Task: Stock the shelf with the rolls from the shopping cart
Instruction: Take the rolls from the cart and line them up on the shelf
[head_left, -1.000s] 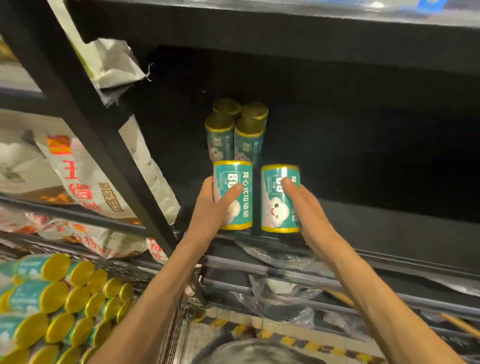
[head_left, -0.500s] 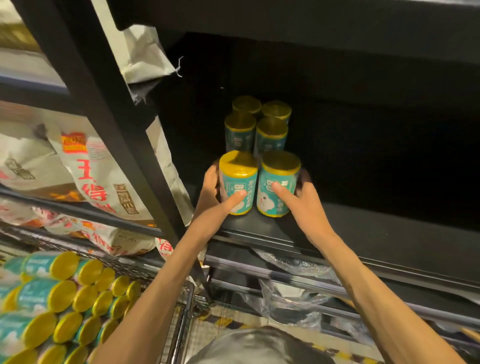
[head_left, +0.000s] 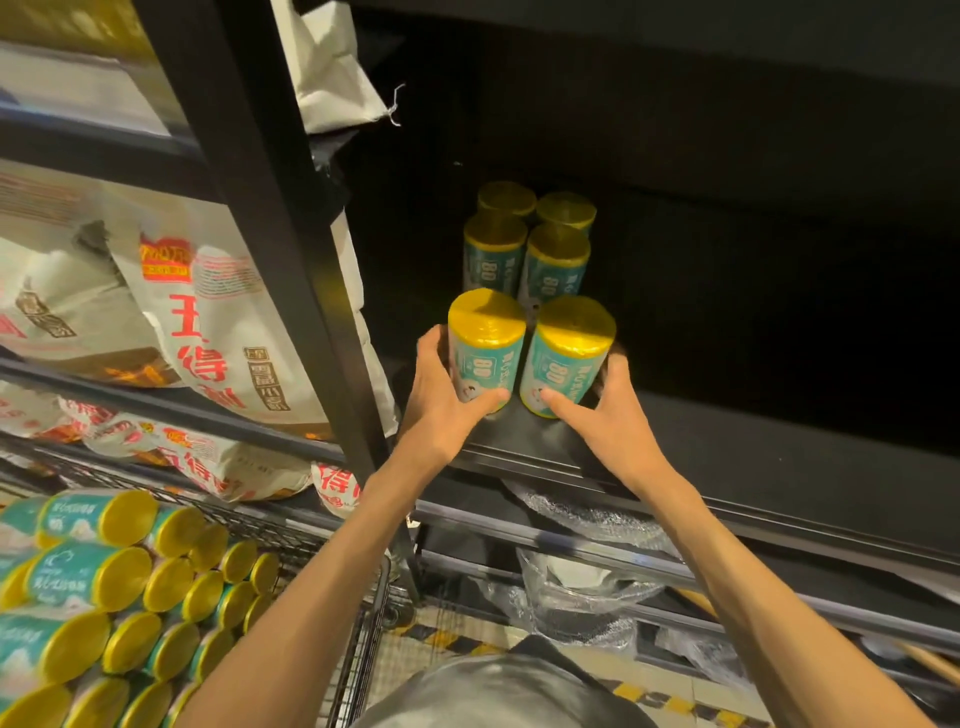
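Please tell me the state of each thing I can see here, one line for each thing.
Left hand: grips the left front roll.
Right hand: grips the right front roll.
Front rolls: upright on the shelf.
Four back rolls: upright.
Cart: holds many rolls lying down.

2 bare forearms (head_left: 291, 613) — no sleeves; grey garment (head_left: 498, 696) below.

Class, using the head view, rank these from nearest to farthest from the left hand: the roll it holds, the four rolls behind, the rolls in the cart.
1. Held roll, in the left hand.
2. Four rolls behind, deeper on the shelf.
3. Cart rolls, lower left.
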